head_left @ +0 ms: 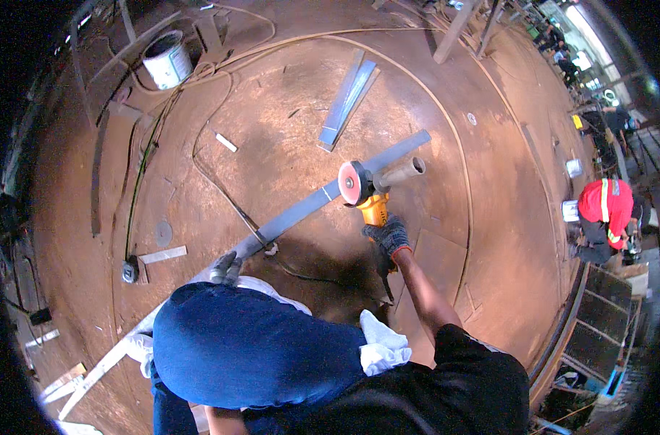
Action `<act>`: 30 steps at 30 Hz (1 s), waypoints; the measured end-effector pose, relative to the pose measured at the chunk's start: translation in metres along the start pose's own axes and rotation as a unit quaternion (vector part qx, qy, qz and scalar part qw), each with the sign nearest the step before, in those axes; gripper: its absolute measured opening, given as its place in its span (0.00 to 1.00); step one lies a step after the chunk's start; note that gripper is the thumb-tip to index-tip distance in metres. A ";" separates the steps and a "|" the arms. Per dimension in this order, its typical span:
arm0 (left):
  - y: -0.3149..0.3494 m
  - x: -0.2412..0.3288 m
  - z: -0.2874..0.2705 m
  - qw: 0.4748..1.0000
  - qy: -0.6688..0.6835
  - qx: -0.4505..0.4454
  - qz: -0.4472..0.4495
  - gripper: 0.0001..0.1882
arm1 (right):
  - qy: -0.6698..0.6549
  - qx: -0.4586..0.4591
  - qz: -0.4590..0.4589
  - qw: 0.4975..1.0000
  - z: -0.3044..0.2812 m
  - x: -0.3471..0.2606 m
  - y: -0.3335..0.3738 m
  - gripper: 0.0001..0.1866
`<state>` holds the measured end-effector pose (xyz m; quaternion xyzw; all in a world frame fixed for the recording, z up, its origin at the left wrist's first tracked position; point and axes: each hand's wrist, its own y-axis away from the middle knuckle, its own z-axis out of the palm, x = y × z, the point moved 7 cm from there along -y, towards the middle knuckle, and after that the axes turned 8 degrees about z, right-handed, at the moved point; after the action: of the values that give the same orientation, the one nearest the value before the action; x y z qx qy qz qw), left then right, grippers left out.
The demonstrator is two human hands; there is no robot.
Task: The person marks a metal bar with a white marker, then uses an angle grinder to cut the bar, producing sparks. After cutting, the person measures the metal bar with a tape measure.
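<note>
A long grey metal bar [301, 212] runs diagonally from the lower left to the upper right, just above the floor. In my gloved right hand [389, 236], closed round its body, is a yellow angle grinder [374, 209]. Its reddish cutting disc [350, 183] stands on edge by the bar, right of a pale mark across it; whether disc and metal touch I cannot tell. My gloved left hand [226, 269] grips the bar beside my knee, its fingers partly hidden. A short pipe [404, 172] lies next to the bar, beyond the grinder.
Several flat metal strips [349, 101] lie ahead. A white bucket [167, 61] stands far left among cables. At left are a tape measure [130, 270] and a loose disc [164, 233]. A cable [225, 194] crosses under the bar. A person in red [607, 210] crouches at right.
</note>
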<state>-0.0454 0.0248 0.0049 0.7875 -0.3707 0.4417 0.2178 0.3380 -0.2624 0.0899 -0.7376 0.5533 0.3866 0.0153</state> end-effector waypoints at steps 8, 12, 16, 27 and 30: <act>-0.060 0.141 -0.074 0.924 0.064 -0.376 -0.027 0.23 | -0.264 -0.077 -0.004 0.962 -0.019 -0.093 0.000 0.16; -0.082 0.269 -0.107 0.840 -0.040 -0.539 0.046 0.24 | -0.384 -0.113 -0.043 0.915 -0.032 -0.178 0.018 0.17; -0.137 0.328 -0.060 0.895 0.006 -0.433 -0.110 0.24 | -0.417 -0.110 -0.086 0.898 -0.056 -0.242 0.026 0.20; -0.183 0.412 -0.023 0.963 0.084 -0.234 0.105 0.25 | -0.501 -0.114 -0.134 0.847 -0.093 -0.315 0.069 0.29; -0.183 0.421 -0.017 0.976 0.101 -0.162 0.103 0.21 | -0.443 -0.117 -0.215 0.863 -0.109 -0.314 0.067 0.33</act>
<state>0.2285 -0.0131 0.3718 0.6503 -0.4928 0.4731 0.3324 0.3147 -0.0850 0.3779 -0.5860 0.2663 0.7216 0.2549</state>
